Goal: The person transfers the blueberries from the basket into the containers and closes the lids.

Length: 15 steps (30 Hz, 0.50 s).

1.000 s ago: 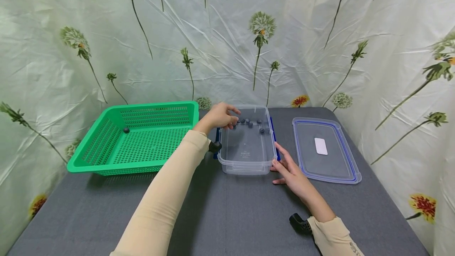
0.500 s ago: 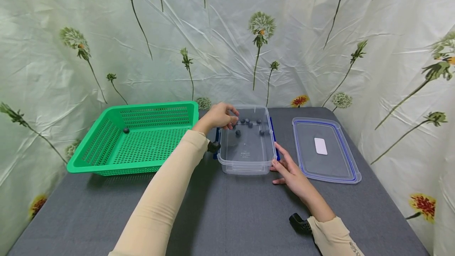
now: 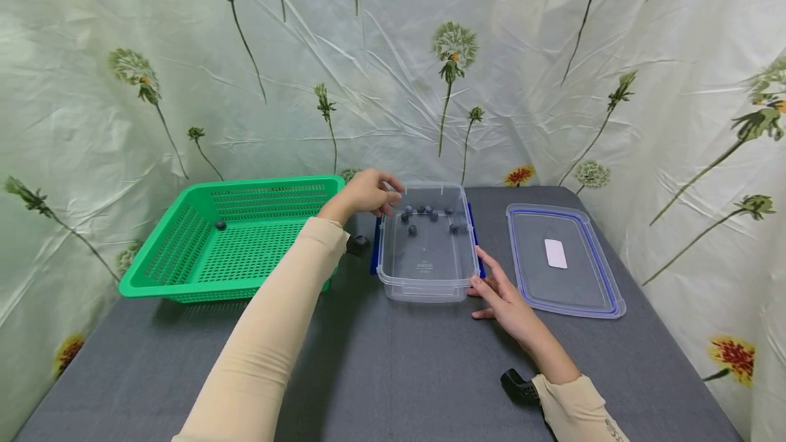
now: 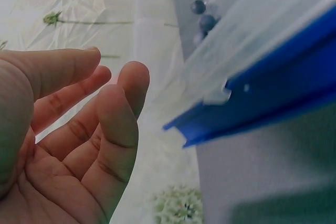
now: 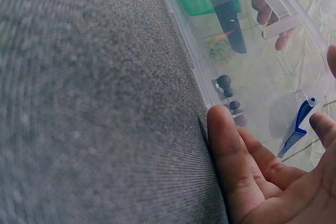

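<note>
A clear plastic food container with blue side latches stands uncovered, several blueberries scattered over its far half. My left hand hovers at the container's far left rim. In the left wrist view its fingers are loosely bent, nothing between them and the thumb. Along the container's right side, my right hand rests with fairly straight fingers, thumb by the near right corner. The right wrist view has its fingertips at the clear wall, close to a blue latch. One blueberry lies in the green basket.
The green basket stands left of the container on the grey tabletop. To the right lies a clear lid with a blue seal and white label. A flower-printed curtain closes off the back and sides.
One more blueberry appears on the container floor below my left hand. That hand has then drawn back to the left, over the rim. My right hand keeps its place.
</note>
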Tool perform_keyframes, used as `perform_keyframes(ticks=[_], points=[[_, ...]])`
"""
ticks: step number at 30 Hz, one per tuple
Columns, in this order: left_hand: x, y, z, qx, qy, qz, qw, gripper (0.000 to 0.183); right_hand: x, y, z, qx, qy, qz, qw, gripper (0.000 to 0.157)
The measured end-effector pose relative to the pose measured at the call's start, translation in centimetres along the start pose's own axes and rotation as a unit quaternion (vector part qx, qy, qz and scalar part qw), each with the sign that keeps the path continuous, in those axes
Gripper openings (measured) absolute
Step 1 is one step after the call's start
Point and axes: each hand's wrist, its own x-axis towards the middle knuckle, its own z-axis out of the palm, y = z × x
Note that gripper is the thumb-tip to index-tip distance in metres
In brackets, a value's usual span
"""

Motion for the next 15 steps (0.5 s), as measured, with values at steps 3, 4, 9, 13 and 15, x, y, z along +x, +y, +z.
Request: perform_keyframes(ticks=[3,4,9,13,15], points=[[-0.3,-0.3,-1.0,0.004,0.009,-0.004,0.9999,0.030,0.0,0.0,0.0,0.002,0.000,0.001,1.000,0.067],[-0.3,-0.5,-1.3,0.001,0.011,-0.006,0.9999,0.031,0.0,0.0,0.0,0.003,0.000,0.002,1.000,0.067],[-1.1,-1.4,-3.3,-0.008,0.033,-0.017,0.9993,0.032,0.0,0.0,0.0,0.003,0.000,0.006,1.000,0.067],[-2.2,-2.3,-5.1,-0.009,0.057,-0.029,0.9979,0.031,0.0,0.0,0.0,0.000,-0.001,0.004,1.000,0.067],[-2.8,-2.9,-6.0,-0.014,0.065,-0.037,0.9971,0.031,0.0,0.0,0.1,0.001,-0.001,0.002,1.000,0.067]])
